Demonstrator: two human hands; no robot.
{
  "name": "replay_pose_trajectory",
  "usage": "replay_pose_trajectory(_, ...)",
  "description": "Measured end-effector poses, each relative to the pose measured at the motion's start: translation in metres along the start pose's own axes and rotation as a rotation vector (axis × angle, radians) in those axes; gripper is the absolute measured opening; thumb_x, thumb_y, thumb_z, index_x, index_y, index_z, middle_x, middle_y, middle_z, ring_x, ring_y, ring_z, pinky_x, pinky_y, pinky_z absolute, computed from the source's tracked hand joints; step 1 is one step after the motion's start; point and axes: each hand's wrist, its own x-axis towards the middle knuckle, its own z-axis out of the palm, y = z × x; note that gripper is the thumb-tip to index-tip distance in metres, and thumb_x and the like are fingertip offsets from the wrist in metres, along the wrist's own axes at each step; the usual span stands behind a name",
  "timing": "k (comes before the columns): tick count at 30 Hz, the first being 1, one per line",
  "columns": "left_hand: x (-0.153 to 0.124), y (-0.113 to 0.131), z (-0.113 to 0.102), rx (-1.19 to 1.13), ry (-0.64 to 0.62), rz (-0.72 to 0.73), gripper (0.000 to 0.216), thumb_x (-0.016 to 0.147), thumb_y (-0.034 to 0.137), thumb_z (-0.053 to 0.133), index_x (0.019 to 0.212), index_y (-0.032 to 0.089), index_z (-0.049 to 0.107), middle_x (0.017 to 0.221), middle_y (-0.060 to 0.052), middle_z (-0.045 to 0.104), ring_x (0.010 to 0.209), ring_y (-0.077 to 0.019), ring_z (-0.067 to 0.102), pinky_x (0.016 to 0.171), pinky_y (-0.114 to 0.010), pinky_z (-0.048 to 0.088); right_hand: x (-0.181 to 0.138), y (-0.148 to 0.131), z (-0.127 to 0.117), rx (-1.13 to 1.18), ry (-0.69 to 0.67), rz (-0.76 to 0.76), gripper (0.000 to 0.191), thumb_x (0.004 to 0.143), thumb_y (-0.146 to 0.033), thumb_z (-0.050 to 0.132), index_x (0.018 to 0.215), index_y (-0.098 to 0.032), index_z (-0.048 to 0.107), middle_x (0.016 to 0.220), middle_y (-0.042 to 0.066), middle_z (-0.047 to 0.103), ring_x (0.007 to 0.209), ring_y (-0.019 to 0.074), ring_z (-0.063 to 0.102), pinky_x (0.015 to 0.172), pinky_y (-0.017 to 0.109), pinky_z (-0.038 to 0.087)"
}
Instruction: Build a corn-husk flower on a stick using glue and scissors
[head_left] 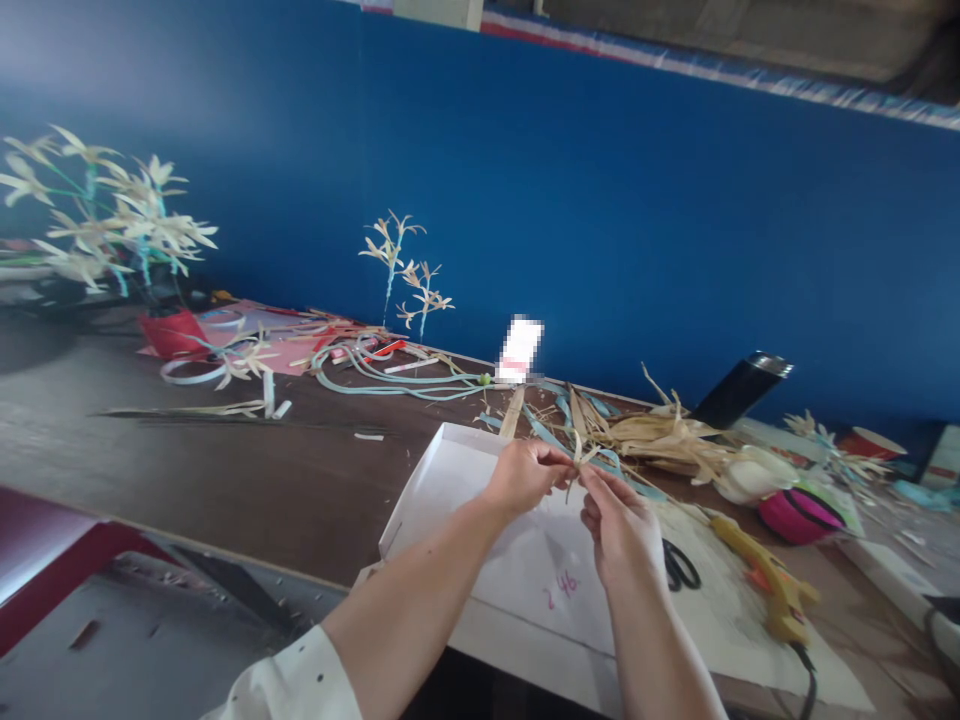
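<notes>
Over a white box lid (457,455), my left hand (529,472) and my right hand (619,515) meet, both closed in a pinch. Between their fingertips is a small pale flower of dried husk strips (582,452), its petals pointing up. Part of it is hidden behind my fingers. Black scissors handles (681,565) show beside my right wrist. Farther right lies a yellow glue gun (769,580) with its cord. Behind my hands is a pile of dried husks (660,435).
Finished husk flowers (150,225) stand in a red pot (174,333) at the left. Pale blue tubing (375,385) loops across the table (315,480). A phone-like bright screen (520,350), a black bottle (742,388) and a pink pouch (799,513) are at the back and right.
</notes>
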Motion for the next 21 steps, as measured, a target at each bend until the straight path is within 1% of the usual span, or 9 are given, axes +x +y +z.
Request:
replay_pose_trajectory(4, 0.001, -0.002, 0.0, 0.004, 0.005, 0.015, 0.015, 0.068, 0.026, 0.066, 0.077, 0.014, 0.07, 0.059, -0.001, 0.063, 0.057, -0.0098, 0.056, 0.05, -0.019, 0.042, -0.005, 0.001, 0.003, -0.101, 0.038, -0.084, 0.039, 0.055, -0.041, 0.081, 0.082, -0.014, 0.073, 0.046, -0.006, 0.042, 0.041, 0.0038, 0.029, 0.038, 0.018, 0.02)
replay_pose_trajectory(7, 0.002, -0.005, 0.0, -0.011, -0.001, 0.025, 0.015, 0.068, 0.026, 0.067, 0.075, 0.013, 0.069, 0.058, -0.001, 0.062, 0.056, -0.0097, 0.056, 0.049, -0.019, 0.041, -0.008, 0.001, 0.003, -0.182, 0.057, -0.151, 0.041, 0.058, -0.044, 0.079, 0.087, -0.015, 0.073, 0.048, -0.004, 0.046, 0.041, 0.0044, 0.03, 0.038, 0.019, 0.02)
replay_pose_trajectory(11, 0.003, -0.006, -0.001, -0.061, -0.003, 0.032, 0.015, 0.066, 0.025, 0.07, 0.075, 0.013, 0.068, 0.056, 0.0, 0.06, 0.054, -0.0087, 0.054, 0.049, -0.019, 0.04, -0.007, 0.004, 0.001, -0.257, 0.07, -0.199, 0.041, 0.061, -0.045, 0.076, 0.09, -0.017, 0.073, 0.049, -0.004, 0.048, 0.043, 0.0057, 0.032, 0.039, 0.02, 0.023)
replay_pose_trajectory(14, 0.003, -0.003, -0.001, -0.089, -0.012, 0.031, 0.019, 0.065, 0.028, 0.072, 0.075, 0.013, 0.068, 0.058, 0.0, 0.06, 0.054, -0.0083, 0.052, 0.05, -0.02, 0.041, -0.005, 0.007, -0.002, -0.241, 0.041, -0.201, 0.041, 0.063, -0.045, 0.076, 0.093, -0.018, 0.072, 0.052, -0.004, 0.049, 0.043, 0.0053, 0.032, 0.039, 0.02, 0.023)
replay_pose_trajectory(17, 0.002, 0.001, -0.002, -0.1, -0.005, 0.015, 0.02, 0.065, 0.03, 0.073, 0.073, 0.013, 0.068, 0.058, -0.001, 0.06, 0.054, -0.0084, 0.052, 0.051, -0.021, 0.042, -0.005, 0.007, -0.006, -0.173, -0.005, -0.163, 0.042, 0.063, -0.044, 0.077, 0.096, -0.018, 0.071, 0.056, -0.005, 0.049, 0.044, 0.0044, 0.033, 0.04, 0.02, 0.024)
replay_pose_trajectory(21, 0.0, 0.005, -0.001, -0.115, 0.011, -0.006, 0.019, 0.064, 0.029, 0.074, 0.072, 0.013, 0.068, 0.059, -0.002, 0.06, 0.054, -0.0092, 0.052, 0.052, -0.022, 0.043, -0.005, 0.007, -0.014, -0.073, 0.009, -0.126, 0.042, 0.061, -0.04, 0.079, 0.095, -0.018, 0.068, 0.061, -0.004, 0.053, 0.043, 0.003, 0.033, 0.04, 0.018, 0.025)
